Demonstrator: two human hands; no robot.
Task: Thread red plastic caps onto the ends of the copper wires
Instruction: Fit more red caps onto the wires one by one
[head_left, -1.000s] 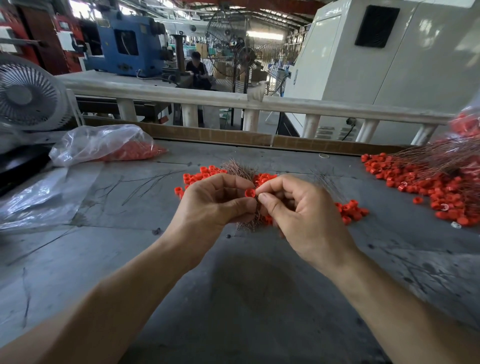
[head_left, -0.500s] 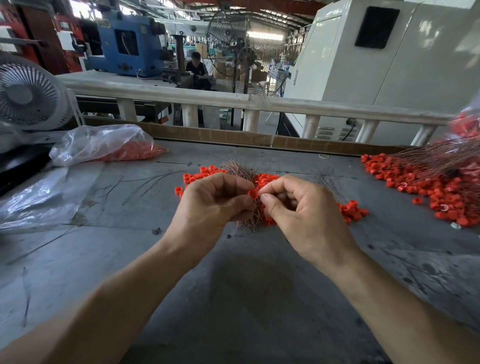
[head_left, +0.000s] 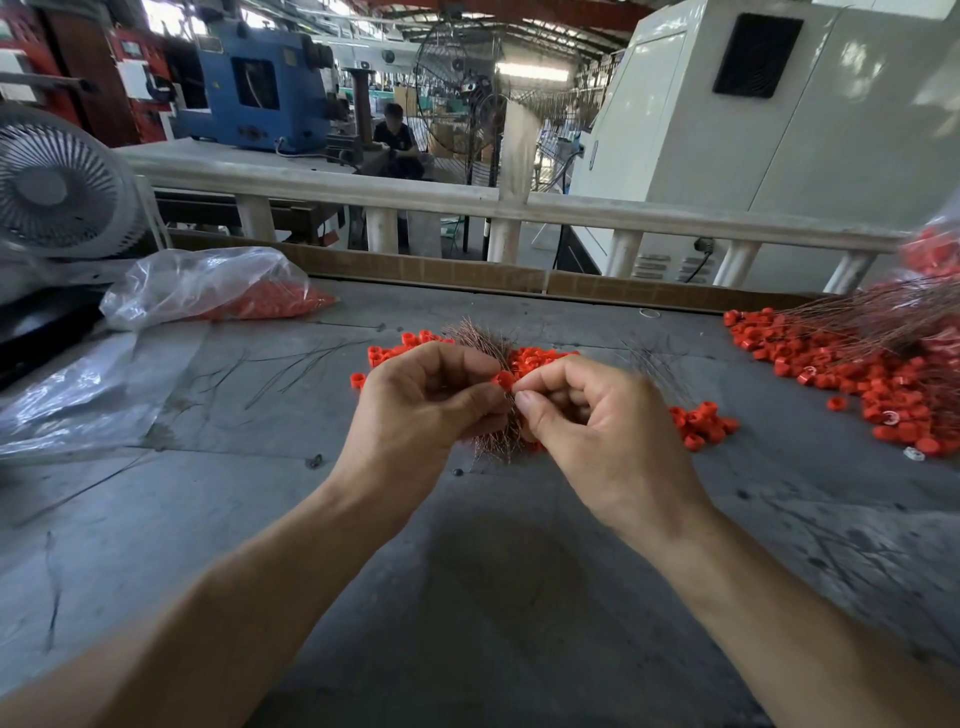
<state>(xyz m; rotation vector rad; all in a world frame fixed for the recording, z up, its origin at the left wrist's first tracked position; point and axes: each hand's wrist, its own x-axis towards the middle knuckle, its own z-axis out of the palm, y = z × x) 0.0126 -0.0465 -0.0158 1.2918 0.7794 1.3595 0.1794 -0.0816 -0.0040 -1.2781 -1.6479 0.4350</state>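
Head cam: left hand (head_left: 421, 410) fist-grips bundle of thin copper wires (head_left: 488, 343) w/ ends up for threading, right hand (head_left: 597, 426) pinches small red plastic cap (head_left: 504, 379) at the tips.

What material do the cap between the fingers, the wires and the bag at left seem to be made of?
Cap: probably plastic, matte orange-red with an even colour. Wires: copper by their look, thin strands with a reddish metallic shine. Bag: thin clear plastic film, wrinkled and glossy, with red pieces showing through.
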